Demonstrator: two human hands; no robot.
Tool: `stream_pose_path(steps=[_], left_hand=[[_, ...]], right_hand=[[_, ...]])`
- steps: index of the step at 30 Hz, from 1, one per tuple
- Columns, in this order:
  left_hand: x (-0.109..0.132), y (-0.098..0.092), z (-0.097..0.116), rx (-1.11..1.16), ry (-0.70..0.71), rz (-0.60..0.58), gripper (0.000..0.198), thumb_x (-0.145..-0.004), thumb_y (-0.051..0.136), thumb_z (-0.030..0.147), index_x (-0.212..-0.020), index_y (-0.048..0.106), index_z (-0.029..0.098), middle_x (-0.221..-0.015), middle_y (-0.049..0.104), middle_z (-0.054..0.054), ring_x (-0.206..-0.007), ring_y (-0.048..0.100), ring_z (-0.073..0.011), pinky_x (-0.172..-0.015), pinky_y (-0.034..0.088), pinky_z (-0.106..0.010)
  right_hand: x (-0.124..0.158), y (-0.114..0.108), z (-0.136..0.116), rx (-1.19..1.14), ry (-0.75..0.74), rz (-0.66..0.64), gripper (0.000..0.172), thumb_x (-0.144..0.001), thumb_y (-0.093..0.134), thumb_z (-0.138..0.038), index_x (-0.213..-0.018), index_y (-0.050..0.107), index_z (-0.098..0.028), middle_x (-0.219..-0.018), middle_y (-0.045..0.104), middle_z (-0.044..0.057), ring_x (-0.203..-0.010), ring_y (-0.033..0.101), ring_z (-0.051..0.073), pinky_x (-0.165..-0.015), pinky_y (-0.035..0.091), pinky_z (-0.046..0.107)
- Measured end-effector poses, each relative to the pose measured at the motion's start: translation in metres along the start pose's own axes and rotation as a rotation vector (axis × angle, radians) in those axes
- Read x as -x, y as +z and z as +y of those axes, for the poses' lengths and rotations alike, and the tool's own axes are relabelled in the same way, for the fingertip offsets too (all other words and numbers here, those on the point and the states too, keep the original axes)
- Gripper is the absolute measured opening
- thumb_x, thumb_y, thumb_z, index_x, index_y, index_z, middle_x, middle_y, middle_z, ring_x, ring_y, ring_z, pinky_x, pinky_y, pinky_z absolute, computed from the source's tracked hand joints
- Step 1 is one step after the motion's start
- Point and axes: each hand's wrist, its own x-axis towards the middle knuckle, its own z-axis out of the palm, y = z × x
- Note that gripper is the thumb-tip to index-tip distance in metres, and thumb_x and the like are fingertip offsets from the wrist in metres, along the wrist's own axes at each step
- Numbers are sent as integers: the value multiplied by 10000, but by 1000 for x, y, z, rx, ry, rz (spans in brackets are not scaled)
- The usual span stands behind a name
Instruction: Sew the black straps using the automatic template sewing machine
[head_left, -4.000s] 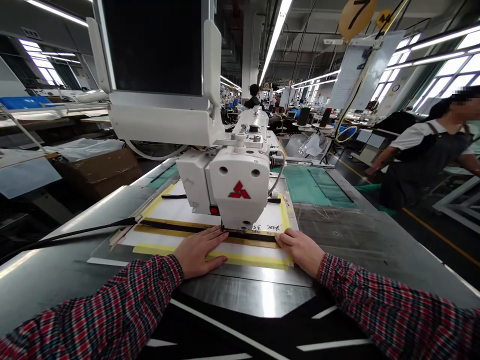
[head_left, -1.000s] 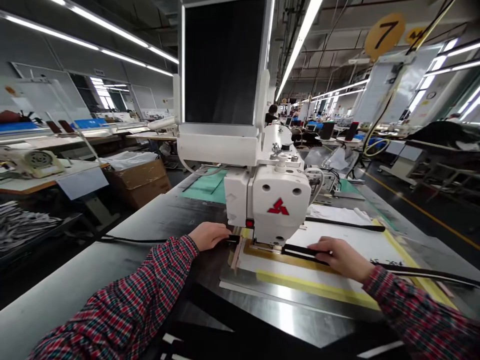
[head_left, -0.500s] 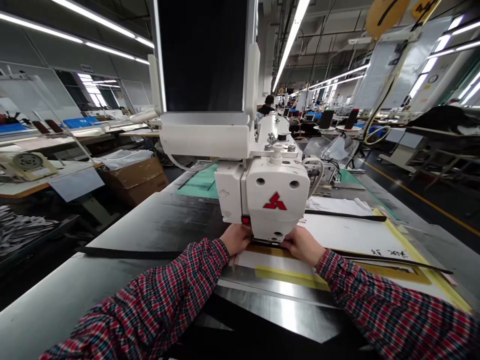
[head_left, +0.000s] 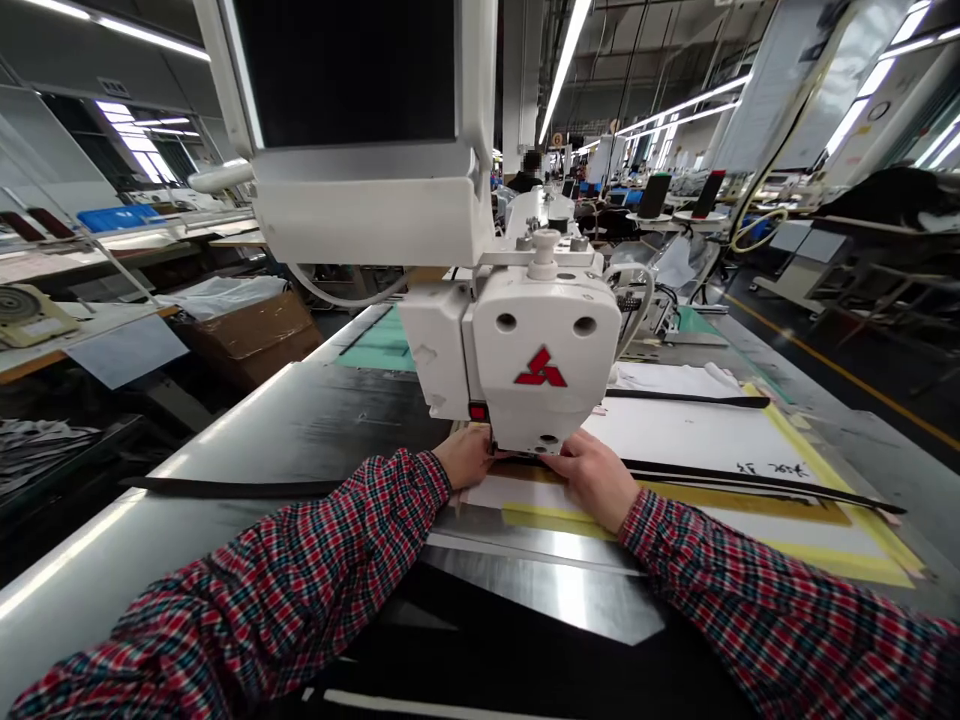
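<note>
Two open hands, left hand (head_left: 468, 456) and right hand (head_left: 594, 481), lie flat over the black strap (head_left: 705, 475).

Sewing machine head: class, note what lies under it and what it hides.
A black strip runs under the white sewing machine head, across a white template, between the left hand and right hand. The strip's stretch directly beneath and any needle are covered.

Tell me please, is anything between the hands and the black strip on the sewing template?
Nothing visible stands between them. The left hand and right hand both rest at the black strip, one on each side of the white sewing head, which hangs over the strip between the hands.
</note>
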Motion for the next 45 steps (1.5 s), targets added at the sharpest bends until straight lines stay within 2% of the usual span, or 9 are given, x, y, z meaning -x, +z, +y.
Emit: stream_pose_path(steps=[5,11,14,16,19,26,30,33,45], left_hand=[[0,-3,2,-155,116,-86,384,-847,454,103,-1175,571,266,-1275,503,-47,-1155,463,-231,-965,377,-370],[13,-14,30,-283,153,-95,462,-813,474,137,-1274,466,172,-1227,540,-85,-1129,465,-252,-1027,270,-427],[16,-12,56,-343,66,-116,483,-766,484,149,-1241,468,62,-1163,561,-159,-1101,477,-290,-1040,216,-465],[16,-6,73,-361,-33,-97,469,-753,474,151,-1201,482,12,-1157,546,-197,-1098,475,-304,-1025,243,-459],[18,3,85,-322,-115,-31,418,-824,396,171,-1200,477,9,-1214,510,-192,-1147,440,-288,-1013,283,-423],[22,7,78,-252,-105,-7,478,-895,357,315,-1239,456,-3,-1240,499,-182,-1169,424,-283,-1006,320,-391],[20,8,77,-257,-100,-28,488,-899,351,318,-1243,455,-12,-1256,484,-194,-1183,409,-289,-1021,302,-402],[19,8,78,-264,-100,-18,484,-895,357,310,-1242,456,-13,-1256,485,-196,-1189,407,-291,-1025,304,-404],[19,4,77,-245,-95,-19,464,-887,362,295,-1242,462,14,-1263,485,-190,-1183,433,-281,-1009,339,-424]], right_hand=[[0,0,-5,137,-140,-58,200,-865,458,-78,-985,614,-116,-902,524,117,-951,435,257,-817,428,396],[5,-2,-10,63,-112,-74,237,-835,473,-41,-1039,574,-107,-937,506,110,-922,440,226,-792,446,357],[5,-2,-12,64,-117,-72,221,-861,445,-46,-1021,580,-117,-912,511,101,-926,445,223,-801,438,356],[3,-2,-14,77,-131,-85,216,-870,436,-51,-1017,581,-112,-905,516,99,-931,439,227,-805,433,359],[1,-3,-17,119,-134,-109,191,-873,445,-61,-1002,584,-90,-901,517,100,-902,433,228,-793,431,358],[17,-17,-11,319,-111,-154,174,-873,501,-108,-1019,587,-72,-873,517,98,-794,407,231,-702,417,353],[22,-21,-8,363,-115,-216,110,-867,507,-108,-880,616,-99,-866,514,95,-781,393,232,-699,399,354],[19,-20,-10,392,-132,-231,143,-878,484,-106,-829,619,-104,-868,516,96,-785,396,232,-693,392,353],[51,-38,19,415,-99,-241,158,-870,474,-78,-944,613,-86,-953,531,104,-808,416,237,-734,410,367]])
